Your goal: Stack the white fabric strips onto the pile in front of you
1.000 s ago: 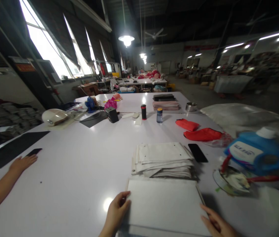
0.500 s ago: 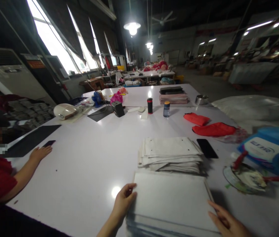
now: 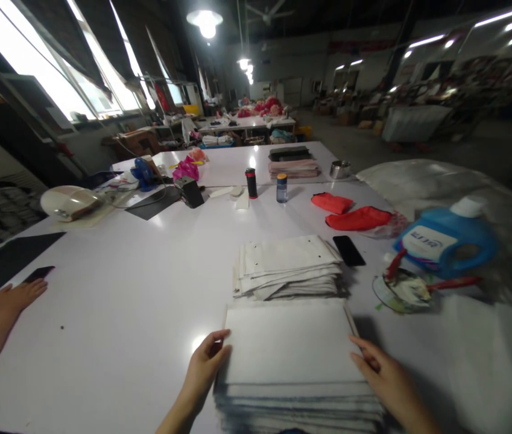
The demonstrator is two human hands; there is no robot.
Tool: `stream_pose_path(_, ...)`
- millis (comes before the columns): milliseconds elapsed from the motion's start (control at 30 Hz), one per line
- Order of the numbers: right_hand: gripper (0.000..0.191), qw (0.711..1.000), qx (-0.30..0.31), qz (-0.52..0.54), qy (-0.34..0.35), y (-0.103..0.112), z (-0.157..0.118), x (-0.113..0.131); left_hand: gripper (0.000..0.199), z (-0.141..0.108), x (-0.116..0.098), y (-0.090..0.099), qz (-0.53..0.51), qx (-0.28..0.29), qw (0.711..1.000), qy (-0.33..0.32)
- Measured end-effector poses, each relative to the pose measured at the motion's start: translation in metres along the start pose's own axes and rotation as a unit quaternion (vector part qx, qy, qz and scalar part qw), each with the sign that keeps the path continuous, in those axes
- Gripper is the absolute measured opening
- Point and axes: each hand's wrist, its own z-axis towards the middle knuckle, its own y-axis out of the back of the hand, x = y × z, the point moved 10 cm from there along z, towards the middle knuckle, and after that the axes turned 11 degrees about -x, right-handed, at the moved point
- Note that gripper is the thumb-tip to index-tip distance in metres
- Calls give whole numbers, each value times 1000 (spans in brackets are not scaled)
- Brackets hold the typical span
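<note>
Directly in front of me lies a stack of white, flat fabric-like panels (image 3: 285, 343) with dark layered edges at the near side. My left hand (image 3: 208, 358) has thumb and fingers closed at the left edge of the top panel. Opposite it, my right hand (image 3: 376, 364) pinches the right edge, the thumb over the top side. Just beyond sits a second, uneven pile of off-white panels (image 3: 287, 256) with small dark dots near the corners. A black phone (image 3: 348, 251) lies to the right of that pile.
To the right are a blue detergent jug (image 3: 441, 241), a messy dish with red-handled tools (image 3: 404, 292) and red cloth pieces (image 3: 359, 218). A black-and-red bottle (image 3: 251, 183) and a clear bottle (image 3: 281, 189) stand farther back. At left, another person's hand (image 3: 20, 296) touches a phone.
The view has turned right and dipped slightly, so the table's things appear farther left. Both my hands stay at the top panel's edges. The co-worker's head has left the picture.
</note>
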Motion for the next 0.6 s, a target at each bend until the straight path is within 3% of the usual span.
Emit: stream_pose_path(600, 57, 1000, 13, 5, -19, -1, 1, -5, 49, 1, 6, 2, 2, 16, 1000, -6)
